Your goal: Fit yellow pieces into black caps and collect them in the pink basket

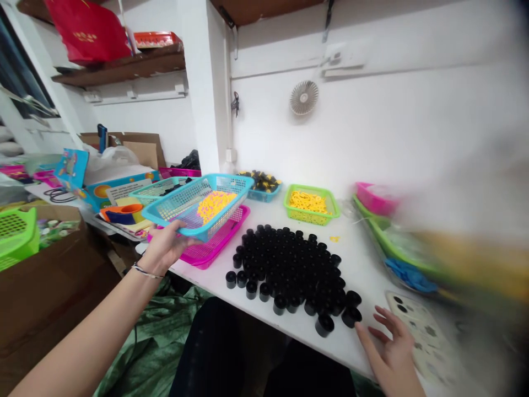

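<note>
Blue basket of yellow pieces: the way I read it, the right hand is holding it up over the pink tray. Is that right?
No, the hand is wrong: it is the left hand, not the right, that holds the blue basket up over the pink tray, as the head view shows.

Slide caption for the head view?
Left hand holds a blue basket of yellow pieces; right hand beside black cylinders.

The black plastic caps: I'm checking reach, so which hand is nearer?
Right. The right hand is just beside the black plastic caps; the left hand is farther off, holding the blue basket.
</note>
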A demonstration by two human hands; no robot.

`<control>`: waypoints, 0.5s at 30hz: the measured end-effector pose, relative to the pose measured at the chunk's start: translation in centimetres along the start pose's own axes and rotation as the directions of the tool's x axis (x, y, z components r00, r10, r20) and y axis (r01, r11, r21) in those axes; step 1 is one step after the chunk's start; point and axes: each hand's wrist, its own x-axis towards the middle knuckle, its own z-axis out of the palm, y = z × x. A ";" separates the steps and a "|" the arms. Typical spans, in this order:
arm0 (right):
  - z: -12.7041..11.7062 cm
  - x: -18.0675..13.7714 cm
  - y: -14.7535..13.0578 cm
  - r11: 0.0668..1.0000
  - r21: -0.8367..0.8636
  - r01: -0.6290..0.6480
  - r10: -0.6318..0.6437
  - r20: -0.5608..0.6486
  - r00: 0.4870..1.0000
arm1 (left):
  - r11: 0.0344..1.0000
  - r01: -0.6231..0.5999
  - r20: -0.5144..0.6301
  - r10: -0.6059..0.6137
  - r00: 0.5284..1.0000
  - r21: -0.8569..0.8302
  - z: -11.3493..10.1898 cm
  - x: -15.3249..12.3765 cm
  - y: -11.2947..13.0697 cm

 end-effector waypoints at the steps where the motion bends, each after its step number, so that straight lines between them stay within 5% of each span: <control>1: -0.1 0.0 0.0 1.000 -0.001 -0.005 0.005 0.002 1.000 | 0.998 -0.066 0.067 0.065 0.996 0.011 0.0 -0.6 0.4; 4: -0.2 -0.1 0.1 1.000 -0.012 -0.003 0.002 -0.010 1.000 | 0.984 -0.171 0.290 0.148 0.945 0.056 -0.4 -2.8 2.2; 7: -0.3 -0.2 0.1 1.000 -0.027 -0.015 0.014 -0.017 1.000 | 0.989 -0.089 0.408 0.032 0.912 0.122 -1.2 -5.1 4.4; 15: -0.7 -0.5 -1.8 0.999 0.044 -0.022 0.023 -0.009 1.000 | 0.913 0.232 0.214 -0.314 0.925 0.335 -3.2 -9.5 6.2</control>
